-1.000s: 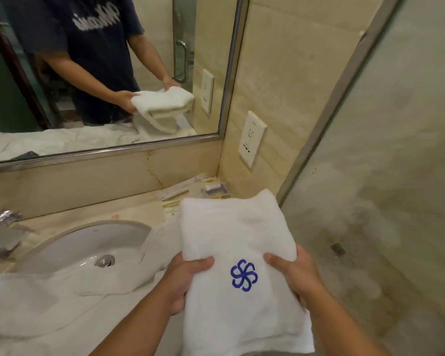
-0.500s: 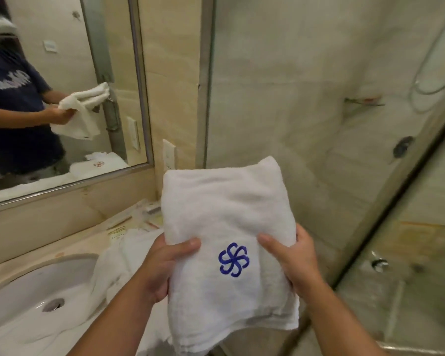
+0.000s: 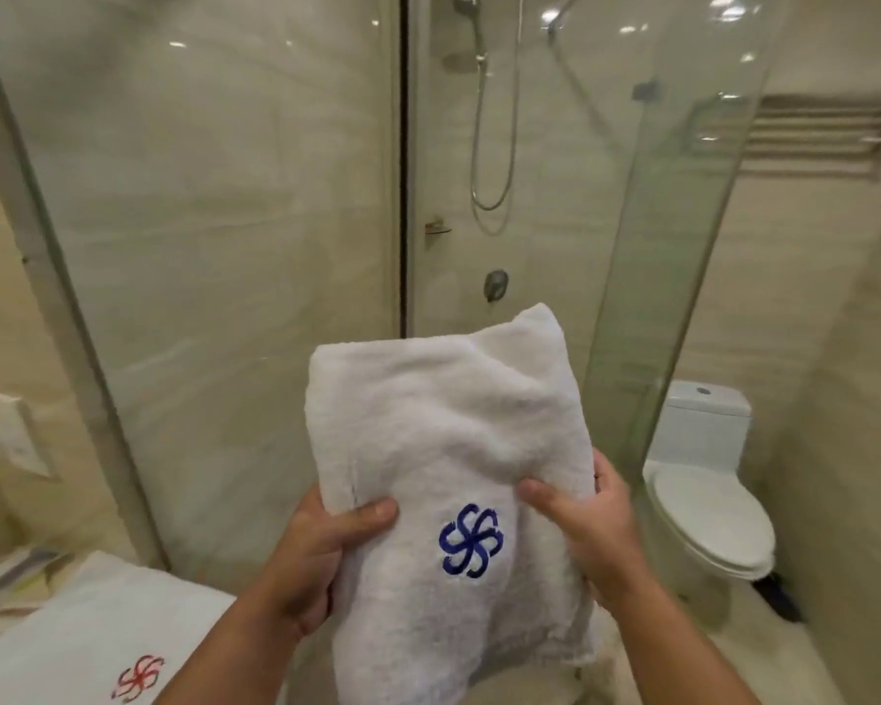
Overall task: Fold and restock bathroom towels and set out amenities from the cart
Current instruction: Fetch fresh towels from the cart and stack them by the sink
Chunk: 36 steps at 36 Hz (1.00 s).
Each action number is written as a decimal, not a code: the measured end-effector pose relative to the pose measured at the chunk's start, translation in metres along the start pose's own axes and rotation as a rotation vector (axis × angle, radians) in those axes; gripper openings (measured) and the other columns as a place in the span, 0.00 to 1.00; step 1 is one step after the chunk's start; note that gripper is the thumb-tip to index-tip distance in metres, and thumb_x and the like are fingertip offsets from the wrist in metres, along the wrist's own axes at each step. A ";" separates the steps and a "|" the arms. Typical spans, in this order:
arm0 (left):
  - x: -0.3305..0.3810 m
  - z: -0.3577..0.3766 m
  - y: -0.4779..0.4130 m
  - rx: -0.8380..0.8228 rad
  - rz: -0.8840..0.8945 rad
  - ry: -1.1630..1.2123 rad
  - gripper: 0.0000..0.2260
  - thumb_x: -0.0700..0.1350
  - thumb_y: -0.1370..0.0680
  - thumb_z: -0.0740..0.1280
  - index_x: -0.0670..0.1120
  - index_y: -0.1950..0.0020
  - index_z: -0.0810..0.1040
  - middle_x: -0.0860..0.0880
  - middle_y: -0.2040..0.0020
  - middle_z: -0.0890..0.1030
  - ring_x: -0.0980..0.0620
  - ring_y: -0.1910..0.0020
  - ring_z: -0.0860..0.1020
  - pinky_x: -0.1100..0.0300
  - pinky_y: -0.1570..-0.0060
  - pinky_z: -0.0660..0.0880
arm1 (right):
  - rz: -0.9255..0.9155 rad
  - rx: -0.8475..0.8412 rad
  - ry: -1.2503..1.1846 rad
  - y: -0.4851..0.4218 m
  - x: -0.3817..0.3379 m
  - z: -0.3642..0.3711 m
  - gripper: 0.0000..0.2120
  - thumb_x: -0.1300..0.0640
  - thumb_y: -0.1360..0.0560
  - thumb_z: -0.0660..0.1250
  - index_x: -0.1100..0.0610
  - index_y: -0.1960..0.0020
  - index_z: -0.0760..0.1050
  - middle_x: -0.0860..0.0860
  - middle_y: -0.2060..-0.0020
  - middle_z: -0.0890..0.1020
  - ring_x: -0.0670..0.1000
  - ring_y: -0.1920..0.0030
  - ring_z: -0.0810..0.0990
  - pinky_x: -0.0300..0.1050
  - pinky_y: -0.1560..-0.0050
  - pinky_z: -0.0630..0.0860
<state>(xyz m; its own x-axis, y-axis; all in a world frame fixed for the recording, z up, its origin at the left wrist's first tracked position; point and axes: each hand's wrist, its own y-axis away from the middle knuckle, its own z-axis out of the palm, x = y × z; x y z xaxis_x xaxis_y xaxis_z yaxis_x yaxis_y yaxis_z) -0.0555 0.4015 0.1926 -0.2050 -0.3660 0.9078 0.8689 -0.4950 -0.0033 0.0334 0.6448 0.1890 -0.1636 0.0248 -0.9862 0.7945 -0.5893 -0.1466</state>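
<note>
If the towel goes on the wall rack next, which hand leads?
Probably right. The right hand grips the folded white towel with the blue logo on the side nearer the metal wall rack; the left hand holds the far edge.

No actual words or numbers to read anywhere here, just two stitched logos. The towel [image 3: 448, 440] has a blue logo [image 3: 471, 540], a pinwheel-type swirl, on its upper face, toward the near edge and roughly centred side to side. The second towel [image 3: 72, 643] has the same swirl as a red logo [image 3: 138, 676], also close to its near edge.
</note>
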 end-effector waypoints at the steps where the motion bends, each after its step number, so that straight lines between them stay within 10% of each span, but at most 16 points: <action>1: -0.002 0.012 -0.007 -0.040 -0.007 -0.002 0.41 0.44 0.47 0.87 0.36 0.36 0.80 0.30 0.42 0.82 0.28 0.45 0.82 0.36 0.44 0.79 | -0.001 0.040 -0.015 0.001 -0.001 -0.012 0.32 0.55 0.43 0.85 0.48 0.42 0.78 0.49 0.52 0.88 0.55 0.53 0.88 0.60 0.51 0.85; 5: -0.014 0.052 -0.036 -0.163 -0.068 -0.025 0.32 0.37 0.40 0.79 0.36 0.35 0.79 0.30 0.42 0.82 0.29 0.45 0.82 0.39 0.48 0.82 | -0.029 0.200 -0.013 0.010 -0.009 -0.054 0.39 0.44 0.46 0.87 0.50 0.39 0.78 0.51 0.50 0.88 0.55 0.50 0.88 0.59 0.50 0.85; 15: -0.071 0.184 -0.065 -0.560 -0.240 -0.065 0.29 0.33 0.36 0.74 0.36 0.35 0.78 0.32 0.43 0.83 0.30 0.47 0.83 0.42 0.51 0.84 | -0.079 0.616 0.025 0.069 -0.022 -0.177 0.25 0.60 0.35 0.82 0.52 0.40 0.80 0.48 0.51 0.88 0.51 0.51 0.88 0.46 0.56 0.85; 20: -0.113 0.277 -0.046 -0.759 -0.333 -0.090 0.27 0.31 0.36 0.76 0.35 0.37 0.79 0.31 0.45 0.84 0.32 0.51 0.84 0.44 0.57 0.84 | -0.081 0.841 0.036 0.123 -0.031 -0.258 0.29 0.59 0.38 0.83 0.55 0.39 0.79 0.52 0.50 0.88 0.56 0.51 0.88 0.58 0.50 0.85; 27: -0.169 0.418 0.017 -1.003 -0.397 -0.084 0.41 0.43 0.45 0.84 0.36 0.33 0.77 0.30 0.41 0.82 0.27 0.45 0.81 0.33 0.41 0.77 | -0.118 1.072 0.040 0.209 -0.054 -0.379 0.26 0.58 0.37 0.83 0.52 0.41 0.79 0.50 0.52 0.88 0.54 0.54 0.88 0.57 0.54 0.85; 36: -0.245 0.596 0.103 -1.437 -0.734 0.064 0.36 0.38 0.50 0.83 0.35 0.41 0.84 0.28 0.46 0.82 0.30 0.55 0.84 0.41 0.59 0.84 | -0.141 1.246 -0.039 0.320 -0.095 -0.526 0.32 0.58 0.41 0.86 0.54 0.39 0.80 0.56 0.50 0.88 0.61 0.51 0.88 0.65 0.49 0.83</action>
<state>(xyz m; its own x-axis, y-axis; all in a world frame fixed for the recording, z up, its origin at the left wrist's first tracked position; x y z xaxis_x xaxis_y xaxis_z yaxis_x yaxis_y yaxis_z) 0.3529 0.9102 0.2197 -0.4148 0.2582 0.8725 -0.5311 -0.8473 -0.0018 0.6107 0.8787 0.1953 -0.2366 0.1383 -0.9617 -0.3202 -0.9456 -0.0573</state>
